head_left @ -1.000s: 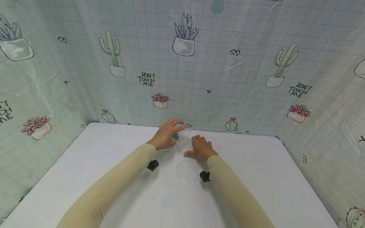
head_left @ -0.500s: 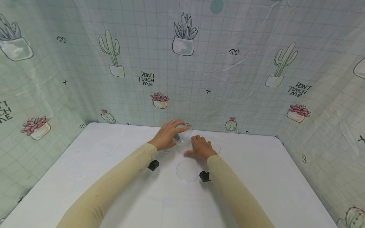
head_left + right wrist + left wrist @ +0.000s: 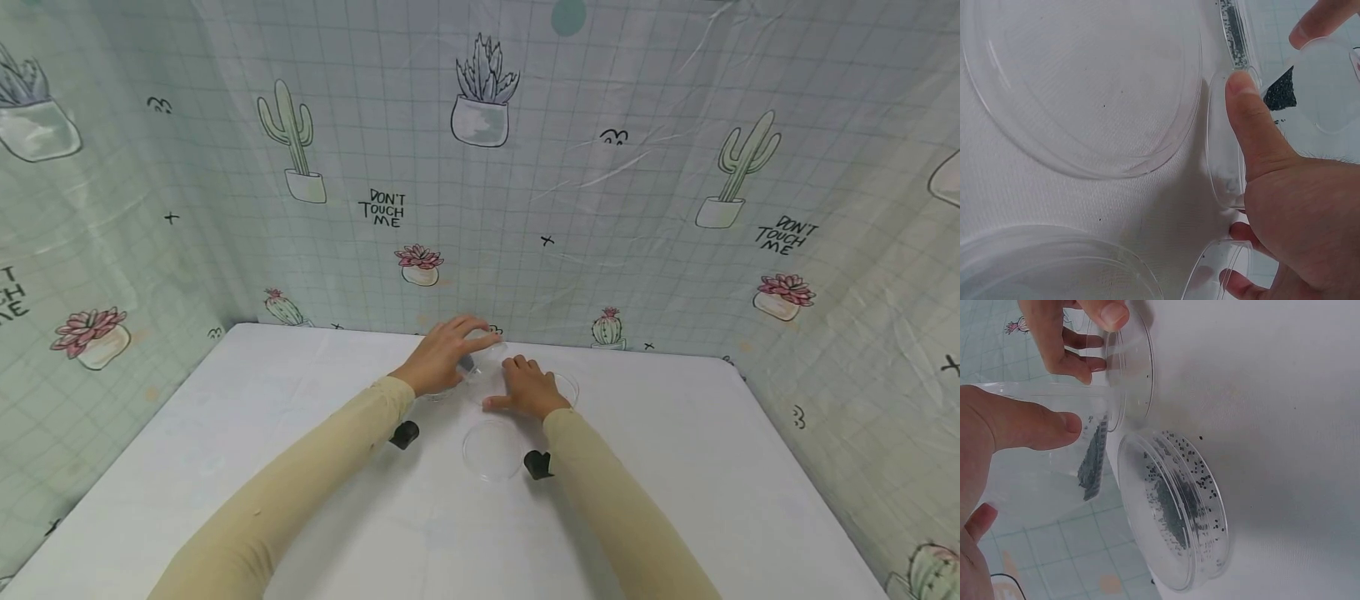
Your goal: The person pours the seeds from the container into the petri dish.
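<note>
My left hand [image 3: 438,358] grips a clear plastic cup [image 3: 1035,481] between thumb and fingers. The cup is tipped on its side, with small dark grains [image 3: 1092,464] lying along its lower wall. My right hand [image 3: 530,390] holds a clear petri dish [image 3: 1224,140] on the table, thumb on one side and fingers on the other. That dish [image 3: 1137,369] shows only a few dark specks. Beside it, close to the left hand, a petri dish with many dark grains [image 3: 1172,512] stands on the table. Whether grains are falling from the cup cannot be made out.
One clear petri dish [image 3: 491,450] lies nearer the person, between the forearms. Another dish [image 3: 567,387] is partly hidden behind the right hand. Stray specks dot the white table [image 3: 480,533]. A cactus-print cloth [image 3: 547,192] hangs behind and along both sides.
My left hand has shifted very slightly to the right with the tipped cup. The right hand stays in place on its petri dish.
</note>
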Motion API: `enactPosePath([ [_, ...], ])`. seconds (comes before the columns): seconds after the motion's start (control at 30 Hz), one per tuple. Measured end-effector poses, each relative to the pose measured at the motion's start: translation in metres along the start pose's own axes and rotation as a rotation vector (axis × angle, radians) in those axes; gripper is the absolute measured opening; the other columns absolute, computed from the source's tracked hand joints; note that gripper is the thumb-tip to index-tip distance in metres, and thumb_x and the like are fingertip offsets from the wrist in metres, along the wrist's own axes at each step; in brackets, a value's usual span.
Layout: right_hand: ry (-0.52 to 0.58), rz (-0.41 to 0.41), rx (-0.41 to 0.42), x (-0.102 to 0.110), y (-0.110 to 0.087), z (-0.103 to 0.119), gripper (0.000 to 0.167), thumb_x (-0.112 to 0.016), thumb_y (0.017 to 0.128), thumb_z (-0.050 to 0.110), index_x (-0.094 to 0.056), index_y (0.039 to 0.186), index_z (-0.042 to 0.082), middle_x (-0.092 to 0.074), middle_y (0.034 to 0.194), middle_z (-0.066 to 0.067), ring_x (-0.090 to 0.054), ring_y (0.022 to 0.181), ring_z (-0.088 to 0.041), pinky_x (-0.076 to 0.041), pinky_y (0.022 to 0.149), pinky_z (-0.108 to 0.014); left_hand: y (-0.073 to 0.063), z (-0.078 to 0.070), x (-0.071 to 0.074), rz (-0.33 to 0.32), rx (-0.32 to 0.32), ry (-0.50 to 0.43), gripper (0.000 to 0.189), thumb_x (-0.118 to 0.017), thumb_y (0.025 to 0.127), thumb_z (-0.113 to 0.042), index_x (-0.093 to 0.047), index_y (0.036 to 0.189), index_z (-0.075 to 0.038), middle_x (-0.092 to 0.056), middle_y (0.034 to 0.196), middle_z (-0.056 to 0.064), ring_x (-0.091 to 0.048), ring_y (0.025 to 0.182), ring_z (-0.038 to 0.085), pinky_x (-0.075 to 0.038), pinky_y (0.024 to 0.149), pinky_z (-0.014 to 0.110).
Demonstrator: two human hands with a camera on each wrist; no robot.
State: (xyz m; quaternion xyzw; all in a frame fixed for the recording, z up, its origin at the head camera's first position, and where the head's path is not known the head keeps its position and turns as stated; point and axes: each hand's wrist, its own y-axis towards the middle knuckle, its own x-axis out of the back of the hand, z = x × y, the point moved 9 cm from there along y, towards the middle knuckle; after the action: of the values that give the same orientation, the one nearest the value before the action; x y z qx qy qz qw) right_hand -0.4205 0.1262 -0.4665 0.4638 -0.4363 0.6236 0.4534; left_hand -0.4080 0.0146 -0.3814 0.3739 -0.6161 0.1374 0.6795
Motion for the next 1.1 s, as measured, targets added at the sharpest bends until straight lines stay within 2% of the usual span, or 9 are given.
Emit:
enactPosePath([
  [0.27, -0.008, -0.004, -0.004, 0.0014, 0.0002, -0.0004, 0.089, -0.070, 0.074, 0.064, -0.046, 0.139, 0.007, -0.049, 0.136, -0.013, -0.047, 0.125, -0.032, -0.041, 0.100, -0.065, 0.0020, -0.0011, -0.0013, -0.002, -0.004, 0.031, 0.085, -0.085, 0.068, -0.005, -0.050, 0.140, -0.033, -0.046, 0.144, 0.000, -0.038, 0.137, 0.021, -0.044, 0.104, 0.049],
  [0.67, -0.008, 0.002, 0.010, 0.0055, -0.0015, 0.0015, 0.087, -0.070, 0.075, 0.062, -0.047, 0.138, 0.007, -0.050, 0.135, -0.013, -0.048, 0.123, -0.032, -0.042, 0.099, -0.065, 0.0045, -0.0021, -0.0009, 0.014, -0.003, 0.025, 0.084, -0.081, 0.070, 0.000, -0.050, 0.140, -0.034, -0.045, 0.144, 0.000, -0.038, 0.137, 0.021, -0.042, 0.107, 0.048],
  [1.1, -0.006, 0.003, 0.022, 0.0049, -0.0005, 0.0015, 0.086, -0.070, 0.076, 0.062, -0.046, 0.138, 0.007, -0.049, 0.137, -0.014, -0.047, 0.124, -0.033, -0.042, 0.099, -0.065, 0.0063, -0.0017, -0.0007, 0.010, -0.016, 0.042, 0.084, -0.081, 0.070, 0.001, -0.050, 0.140, -0.033, -0.046, 0.143, -0.001, -0.039, 0.136, 0.020, -0.043, 0.104, 0.048],
])
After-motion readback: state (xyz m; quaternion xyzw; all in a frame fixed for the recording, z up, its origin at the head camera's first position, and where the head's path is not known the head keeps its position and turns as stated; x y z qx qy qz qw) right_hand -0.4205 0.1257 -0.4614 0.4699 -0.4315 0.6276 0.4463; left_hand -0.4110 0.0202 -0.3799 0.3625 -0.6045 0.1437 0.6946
